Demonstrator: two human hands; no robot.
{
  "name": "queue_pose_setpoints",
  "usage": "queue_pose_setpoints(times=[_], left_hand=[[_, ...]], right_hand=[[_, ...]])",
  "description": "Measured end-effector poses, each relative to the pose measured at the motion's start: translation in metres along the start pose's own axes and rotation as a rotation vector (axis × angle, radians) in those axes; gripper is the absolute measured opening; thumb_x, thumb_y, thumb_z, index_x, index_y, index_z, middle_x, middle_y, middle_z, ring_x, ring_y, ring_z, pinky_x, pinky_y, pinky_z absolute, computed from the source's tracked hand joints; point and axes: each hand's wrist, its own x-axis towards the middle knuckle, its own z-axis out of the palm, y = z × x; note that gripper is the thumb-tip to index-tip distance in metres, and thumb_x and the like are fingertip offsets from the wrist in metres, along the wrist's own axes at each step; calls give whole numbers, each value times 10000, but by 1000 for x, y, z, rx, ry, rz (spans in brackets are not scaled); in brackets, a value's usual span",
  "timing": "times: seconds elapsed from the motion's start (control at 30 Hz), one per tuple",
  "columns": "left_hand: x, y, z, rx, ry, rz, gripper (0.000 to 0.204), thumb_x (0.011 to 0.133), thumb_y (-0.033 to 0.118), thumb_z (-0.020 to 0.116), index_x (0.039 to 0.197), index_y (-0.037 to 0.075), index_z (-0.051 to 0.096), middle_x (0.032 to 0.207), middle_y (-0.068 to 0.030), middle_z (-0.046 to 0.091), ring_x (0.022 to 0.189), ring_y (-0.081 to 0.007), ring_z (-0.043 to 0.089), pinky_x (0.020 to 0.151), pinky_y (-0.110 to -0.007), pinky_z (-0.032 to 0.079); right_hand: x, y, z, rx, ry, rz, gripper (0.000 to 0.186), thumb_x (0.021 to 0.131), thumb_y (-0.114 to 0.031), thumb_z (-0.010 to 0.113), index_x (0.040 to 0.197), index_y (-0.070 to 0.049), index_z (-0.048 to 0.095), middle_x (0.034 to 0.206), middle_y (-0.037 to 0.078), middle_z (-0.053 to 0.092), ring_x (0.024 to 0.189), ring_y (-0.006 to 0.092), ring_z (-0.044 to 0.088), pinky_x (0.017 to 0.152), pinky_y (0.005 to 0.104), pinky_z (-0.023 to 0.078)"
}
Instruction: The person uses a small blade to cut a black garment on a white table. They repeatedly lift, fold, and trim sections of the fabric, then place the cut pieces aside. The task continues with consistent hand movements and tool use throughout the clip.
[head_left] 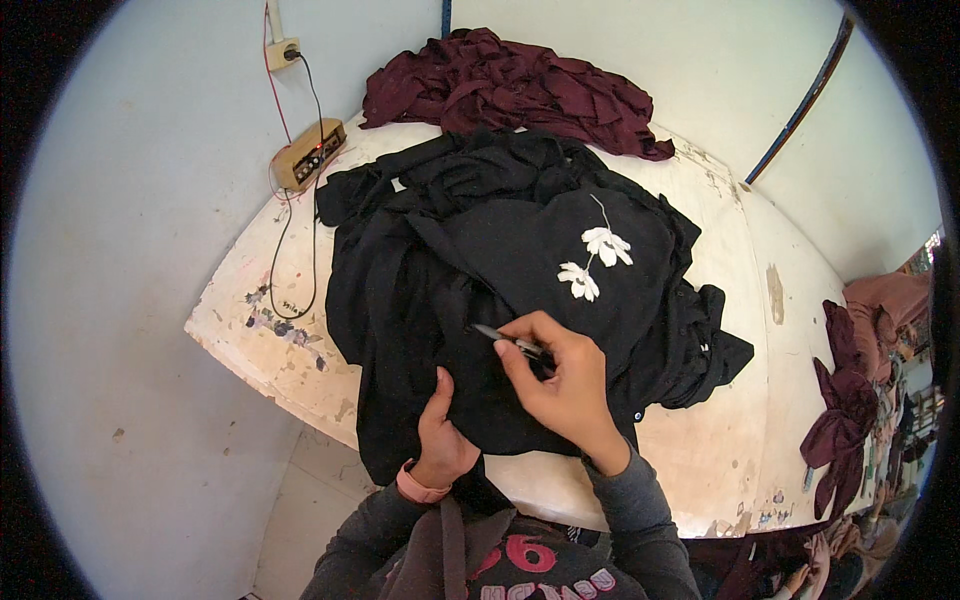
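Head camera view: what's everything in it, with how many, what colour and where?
Black cloth: one heap, black, mid-table
Flower motifs: two, white, on the black cloth
Table: one, whitish, beneath
Far cloth: one heap, maroon, far edge
Control box: one, tan, table's left side
Socket: one, pale, upper left
Right-side cloths: uncountable, maroon and brownish-pink, right edge
Small pointed tool: one, dark, in right hand
Wristband: one, pink, left wrist
Hands: two, bare; left at black cloth, right over it
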Motion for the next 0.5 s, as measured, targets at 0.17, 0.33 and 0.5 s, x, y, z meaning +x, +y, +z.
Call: queue_pose_setpoints(times=[0.17, 0.33, 0.5], left_hand=[[2, 3, 3, -35, -5, -9, 530, 1096, 430, 394, 1470, 64, 476, 1442, -135, 568, 1315, -311, 560, 1132, -504, 428], [2, -2, -4, -67, -59, -22, 587, 1102, 455, 352, 1497, 29, 432, 1496, -156, 520, 1346, -312, 541, 1166, -482, 412], [1, -2, 7, -117, -60, -36, 579, 1105, 442, 347, 1494, 22, 433, 1488, -153, 529, 1335, -306, 550, 1163, -471, 419]], right_hand=[[-6, 10, -4, -128, 136, -185, 198, 847, -177, 745, 1020, -97, 695, 774, 43, 680, 641, 220, 671, 566, 325, 466], [-11, 14, 3, -367, 203, -409, 218, 812, -190, 762, 1011, -121, 703, 765, 20, 652, 598, 207, 621, 528, 329, 376], [-12, 18, 4, -165, 194, -222, 215, 838, -167, 783, 1018, -81, 704, 744, 15, 628, 629, 153, 598, 574, 288, 410]])
